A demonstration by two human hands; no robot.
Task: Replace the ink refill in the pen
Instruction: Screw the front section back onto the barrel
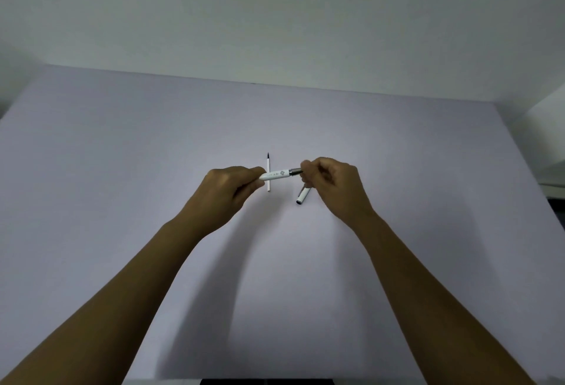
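Note:
A white pen [279, 174] with a small printed mark and a grey metal section is held level above the table between both hands. My left hand [232, 189] pinches its rounded white end. My right hand [330, 184] is closed around the grey metal end, hiding the tip. A thin white ink refill [268, 167] with a dark point lies on the table behind the pen, pointing away from me. The white pen cap [302, 196] lies on the table under my right hand, partly hidden.
The work surface is a pale lilac table [153, 170] set against a white wall. A white object stands past the table's right edge [547, 140]. A dark edge shows at the bottom of the view [266, 381].

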